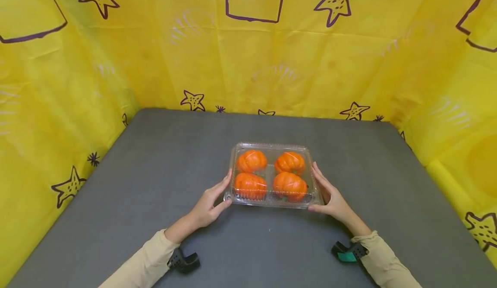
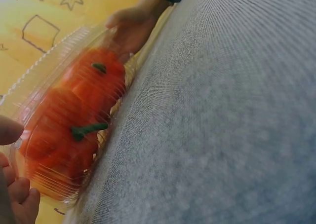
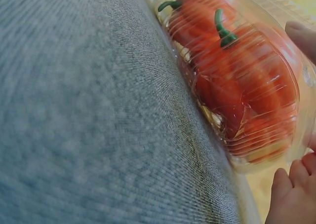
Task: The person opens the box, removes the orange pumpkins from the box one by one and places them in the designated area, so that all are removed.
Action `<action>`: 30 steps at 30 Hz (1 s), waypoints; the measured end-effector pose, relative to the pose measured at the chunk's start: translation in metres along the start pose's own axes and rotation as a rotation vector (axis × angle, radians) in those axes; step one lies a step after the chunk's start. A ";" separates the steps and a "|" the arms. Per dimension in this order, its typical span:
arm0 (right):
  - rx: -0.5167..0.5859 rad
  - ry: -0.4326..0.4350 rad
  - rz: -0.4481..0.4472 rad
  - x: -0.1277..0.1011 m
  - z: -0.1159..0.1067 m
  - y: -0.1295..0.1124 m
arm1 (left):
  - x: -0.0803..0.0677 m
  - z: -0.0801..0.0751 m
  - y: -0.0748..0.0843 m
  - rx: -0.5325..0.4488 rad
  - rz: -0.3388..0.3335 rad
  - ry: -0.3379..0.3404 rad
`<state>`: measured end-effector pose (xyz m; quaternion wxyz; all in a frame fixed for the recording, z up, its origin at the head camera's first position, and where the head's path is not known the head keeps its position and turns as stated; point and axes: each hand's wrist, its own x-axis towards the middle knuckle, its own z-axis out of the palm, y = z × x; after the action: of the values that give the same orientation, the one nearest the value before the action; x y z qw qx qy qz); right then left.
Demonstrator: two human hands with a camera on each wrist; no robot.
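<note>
A clear plastic clamshell container [image 1: 270, 180] with a ribbed rim is at the middle of the table, its lid closed over several orange bell peppers [image 1: 290, 186]. Their green stems [image 3: 224, 34] show through the wall in the right wrist view. My left hand [image 1: 209, 206] grips the container's left side, thumb at the near corner and fingers along the edge. On the opposite side my right hand [image 1: 333, 201] holds it the same way. The container's base sits close over the table surface in both wrist views.
The dark grey table [image 1: 174, 150] reaches back to a yellow cloth backdrop [image 1: 248, 63] with starfish drawings, which also hangs along both sides. Black wrist mounts [image 1: 184, 261] are strapped at the cuffs of the beige sleeves [image 1: 143, 260].
</note>
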<state>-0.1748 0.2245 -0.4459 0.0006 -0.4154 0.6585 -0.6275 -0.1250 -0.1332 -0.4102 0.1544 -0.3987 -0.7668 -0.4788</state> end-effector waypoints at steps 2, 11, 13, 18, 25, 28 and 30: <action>0.003 0.005 -0.004 -0.002 0.000 0.000 | 0.000 0.001 0.000 -0.003 -0.011 -0.006; 0.000 0.014 -0.016 -0.003 0.000 0.001 | 0.002 0.004 0.006 0.031 -0.024 0.008; -0.002 0.017 -0.023 -0.002 0.000 0.001 | 0.002 0.005 0.006 0.030 -0.029 0.019; 0.012 0.017 -0.041 0.000 0.000 0.003 | -0.001 0.009 -0.001 -0.036 -0.037 0.069; 0.030 0.016 -0.035 -0.001 0.001 0.005 | -0.012 0.022 -0.021 -0.284 -0.126 0.158; 0.024 0.019 -0.037 -0.001 0.000 0.005 | -0.013 0.026 -0.022 -0.316 -0.165 0.207; 0.017 0.025 -0.040 0.000 -0.002 0.006 | -0.011 0.028 -0.023 -0.312 -0.172 0.226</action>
<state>-0.1785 0.2255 -0.4503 -0.0167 -0.4205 0.6448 -0.6381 -0.1311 -0.1199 -0.4448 0.1343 -0.2944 -0.6924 -0.6448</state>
